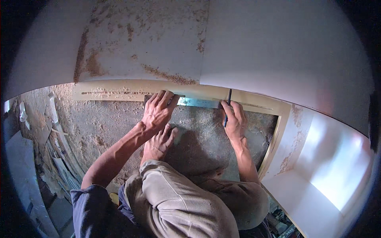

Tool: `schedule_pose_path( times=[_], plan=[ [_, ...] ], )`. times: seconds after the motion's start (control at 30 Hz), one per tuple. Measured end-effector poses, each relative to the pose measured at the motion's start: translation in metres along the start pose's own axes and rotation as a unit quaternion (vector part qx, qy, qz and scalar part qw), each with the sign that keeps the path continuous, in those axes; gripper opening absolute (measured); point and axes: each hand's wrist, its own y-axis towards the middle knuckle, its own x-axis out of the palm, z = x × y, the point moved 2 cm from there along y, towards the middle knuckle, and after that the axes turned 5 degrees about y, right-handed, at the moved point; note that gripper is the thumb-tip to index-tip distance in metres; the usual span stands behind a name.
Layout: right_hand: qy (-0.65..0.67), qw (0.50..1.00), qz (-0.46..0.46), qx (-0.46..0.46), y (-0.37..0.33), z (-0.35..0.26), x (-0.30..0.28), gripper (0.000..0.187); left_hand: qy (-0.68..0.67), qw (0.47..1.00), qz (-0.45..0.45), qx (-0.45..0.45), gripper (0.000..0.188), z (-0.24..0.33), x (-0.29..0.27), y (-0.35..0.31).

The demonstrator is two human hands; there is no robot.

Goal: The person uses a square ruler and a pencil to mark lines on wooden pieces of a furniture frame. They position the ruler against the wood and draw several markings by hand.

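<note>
A pale wooden board edge (127, 86) runs across in front of me, with a narrow dark slot along it. Against its near edge lies a shiny flat metal straightedge (198, 102) with a dark piece at its left end. The fingers of my left hand (158, 113) press down on that end, hiding part of it. Near the straightedge's right end, my right hand (236, 121) grips a slim dark blue pencil (226, 119), its far end pointing up over the board. The right fingertips touch the board's edge or the straightedge; I cannot tell which.
Large white panels (278, 47) stand beyond the board, with sawdust (170, 75) on the left one. A white box-like compartment (317, 174) is at the right. Wood offcuts (63, 166) lie at the left. My bare foot (158, 142) rests on the dusty floor.
</note>
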Motion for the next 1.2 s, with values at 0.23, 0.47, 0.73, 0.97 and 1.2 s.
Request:
schedule_pose_path(
  times=[0.23, 0.47, 0.73, 0.97, 1.2],
  plan=[
    [0.002, 1.0, -0.01, 0.007, 0.001, -0.001, -0.001, 0.033, -0.016, 1.0, 0.014, -0.008, 0.038, 0.002, 0.002, 0.001],
    [0.004, 1.0, -0.005, 0.016, 0.001, -0.001, -0.002, 0.035, -0.02, 1.0, 0.006, -0.009, 0.034, 0.002, -0.001, 0.002],
    [0.017, 1.0, 0.013, -0.007, 0.0, 0.0, 0.002, 0.037, 0.017, 1.0, -0.016, 0.01, 0.039, 0.003, 0.005, -0.005],
    [0.004, 1.0, -0.002, -0.01, 0.003, -0.001, -0.001, 0.036, 0.055, 0.997, -0.024, 0.038, 0.039, 0.012, 0.001, -0.003],
    [0.001, 1.0, -0.006, -0.009, 0.001, -0.001, -0.002, 0.039, 0.068, 0.996, -0.031, 0.041, 0.041, 0.012, 0.001, 0.0]
  ],
)
